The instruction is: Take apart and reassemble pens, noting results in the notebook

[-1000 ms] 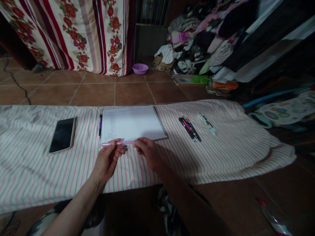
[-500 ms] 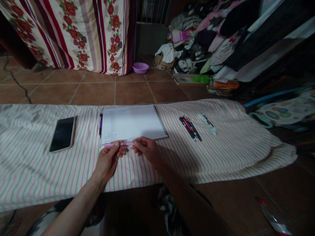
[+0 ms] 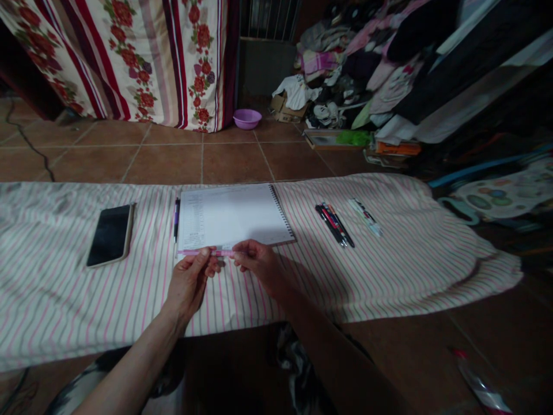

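- Holding a slim pink pen crosswise in both hands, along the near edge of an open spiral notebook, toward its left half.
- Clamping the thumb and fingers of the left hand on the pen near its middle, laying the thumb over the barrel from the near side and curling the remaining fingers loosely below it.
- Pinching the pen's right end in the right hand, with thumb and forefinger together on it, covering that tip, and bending the other fingers in underneath.
- Showing a short bare stretch of barrel between the two sets of fingers, and a further stretch poking out leftward past the left thumb, ending by the notebook's near left corner.
- Being unable to tell contact from a slight gap between pen and paper.
- Having a purple-and-black pen lying just beside the notebook's left edge, and a phone farther left, screen up, on the striped cloth.
- Having a cluster of dark pens to the notebook's right, well apart from the right hand, with a whitish pen just beyond.
- Facing a tiled floor past the cloth, with a purple basin beside a flowered curtain and heaped clothes to the right.
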Available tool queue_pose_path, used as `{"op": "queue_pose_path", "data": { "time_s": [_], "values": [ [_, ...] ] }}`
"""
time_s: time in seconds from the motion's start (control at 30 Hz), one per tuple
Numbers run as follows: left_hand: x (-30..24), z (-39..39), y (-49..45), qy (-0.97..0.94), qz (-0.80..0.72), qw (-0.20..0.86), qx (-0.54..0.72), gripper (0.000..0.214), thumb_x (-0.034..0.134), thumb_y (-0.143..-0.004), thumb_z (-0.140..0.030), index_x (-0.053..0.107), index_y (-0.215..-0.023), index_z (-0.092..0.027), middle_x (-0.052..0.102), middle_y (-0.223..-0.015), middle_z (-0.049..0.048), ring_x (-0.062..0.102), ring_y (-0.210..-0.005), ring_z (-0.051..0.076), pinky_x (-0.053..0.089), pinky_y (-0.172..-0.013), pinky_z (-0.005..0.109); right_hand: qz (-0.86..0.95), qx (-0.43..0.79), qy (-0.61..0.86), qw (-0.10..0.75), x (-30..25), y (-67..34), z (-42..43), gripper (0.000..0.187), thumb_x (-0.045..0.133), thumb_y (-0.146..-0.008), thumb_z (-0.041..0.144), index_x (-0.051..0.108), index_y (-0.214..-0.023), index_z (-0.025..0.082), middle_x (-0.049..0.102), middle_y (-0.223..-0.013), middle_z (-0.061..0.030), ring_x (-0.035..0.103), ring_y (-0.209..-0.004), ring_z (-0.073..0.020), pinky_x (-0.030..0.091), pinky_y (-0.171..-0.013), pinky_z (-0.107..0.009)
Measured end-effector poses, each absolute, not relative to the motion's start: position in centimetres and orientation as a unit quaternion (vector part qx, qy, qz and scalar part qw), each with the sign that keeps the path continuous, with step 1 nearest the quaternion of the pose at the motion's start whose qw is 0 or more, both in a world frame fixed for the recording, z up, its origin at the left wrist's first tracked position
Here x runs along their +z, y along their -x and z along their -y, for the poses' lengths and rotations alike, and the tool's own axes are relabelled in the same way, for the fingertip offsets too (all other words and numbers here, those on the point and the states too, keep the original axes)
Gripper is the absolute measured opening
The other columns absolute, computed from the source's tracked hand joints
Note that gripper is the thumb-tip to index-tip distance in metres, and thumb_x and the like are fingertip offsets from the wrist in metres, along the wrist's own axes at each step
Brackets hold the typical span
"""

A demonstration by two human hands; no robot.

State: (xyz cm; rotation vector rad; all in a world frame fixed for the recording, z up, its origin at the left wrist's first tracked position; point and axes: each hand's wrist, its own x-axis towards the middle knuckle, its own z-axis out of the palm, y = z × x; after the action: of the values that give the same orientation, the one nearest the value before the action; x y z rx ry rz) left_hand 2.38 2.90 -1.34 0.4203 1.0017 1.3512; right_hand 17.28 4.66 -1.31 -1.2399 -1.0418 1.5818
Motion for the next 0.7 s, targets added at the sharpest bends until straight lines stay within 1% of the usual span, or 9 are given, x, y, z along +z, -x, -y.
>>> {"op": "queue_pose_path", "data": {
  "time_s": [0.07,0.17,0.23,0.3,0.4,0.57,0.7],
  "values": [
    [-1.37,-2.95,-2.36,-0.182,-0.441,0.648,0.593,0.025,0.077,-0.061,-0.025,0.068,-0.075,-0.007,0.063,-0.058,0.0038,0.056,-0.053,0.01,0.045,-0.053,0.022,0.411,0.639,0.501,0.414,-1.04,-17.27,-4.59,0.02,0.067,-0.065,0.029,0.058,-0.078,0.017,0.061,-0.063,0.0021,0.056,-0.056,-0.0085,0.044,-0.05,-0.02],
    [-1.46,-2.98,-2.29,-0.183,-0.438,0.651,0.593,0.025,0.078,-0.06,-0.024,0.069,-0.075,-0.007,0.064,-0.058,0.0038,0.056,-0.053,0.01,0.044,-0.052,0.021,0.412,0.643,0.512,0.392,-0.55,-17.26,-4.49,0.023,0.062,-0.07,0.036,0.056,-0.081,0.016,0.065,-0.07,-0.0018,0.058,-0.059,-0.0098,0.042,-0.047,-0.019],
    [-1.51,-2.97,-2.28,-0.188,-0.431,0.653,0.594,0.024,0.078,-0.06,-0.023,0.069,-0.075,-0.007,0.063,-0.058,0.0034,0.056,-0.053,0.009,0.045,-0.052,0.02,0.43,0.64,0.513,0.379,-0.39,-17.26,-4.46,0.024,0.057,-0.074,0.039,0.057,-0.079,0.015,0.065,-0.07,-0.003,0.056,-0.055,-0.009,0.039,-0.043,-0.018],
    [-1.52,-2.94,-2.31,-0.189,-0.427,0.653,0.595,0.023,0.078,-0.06,-0.023,0.069,-0.075,-0.007,0.063,-0.058,0.0031,0.056,-0.053,0.009,0.045,-0.053,0.02,0.447,0.633,0.508,0.376,-0.46,-17.24,-4.47,0.025,0.054,-0.075,0.039,0.057,-0.073,0.015,0.064,-0.066,-0.0021,0.053,-0.05,-0.0074,0.037,-0.042,-0.018],
    [-1.38,-2.92,-2.36,-0.188,-0.429,0.651,0.598,0.022,0.078,-0.06,-0.022,0.069,-0.073,-0.007,0.063,-0.058,0.0032,0.056,-0.052,0.009,0.045,-0.052,0.019,0.444,0.632,0.501,0.391,-0.77,-17.22,-4.54,0.023,0.057,-0.073,0.037,0.057,-0.068,0.014,0.062,-0.061,-0.0003,0.05,-0.047,-0.006,0.038,-0.044,-0.019],
    [-0.96,-3.02,-2.22,-0.15,-0.437,0.653,0.6,0.02,0.076,-0.062,-0.02,0.068,-0.074,-0.006,0.063,-0.057,0.0033,0.056,-0.051,0.009,0.046,-0.05,0.018,0.412,0.634,0.5,0.422,-0.87,-17.36,-4.66,0.017,0.065,-0.065,0.029,0.06,-0.072,0.015,0.062,-0.061,0.0014,0.049,-0.049,-0.0054,0.04,-0.05,-0.02],
    [-0.79,-3.04,-2.13,-0.143,-0.44,0.655,0.597,0.017,0.073,-0.066,-0.019,0.067,-0.076,-0.006,0.063,-0.057,0.0037,0.057,-0.051,0.009,0.047,-0.05,0.017,0.404,0.632,0.507,0.424,-0.63,-17.53,-4.66,0.017,0.066,-0.065,0.029,0.061,-0.072,0.014,0.061,-0.061,0.0014,0.049,-0.05,-0.0059,0.041,-0.051,-0.021]
  ]
}}
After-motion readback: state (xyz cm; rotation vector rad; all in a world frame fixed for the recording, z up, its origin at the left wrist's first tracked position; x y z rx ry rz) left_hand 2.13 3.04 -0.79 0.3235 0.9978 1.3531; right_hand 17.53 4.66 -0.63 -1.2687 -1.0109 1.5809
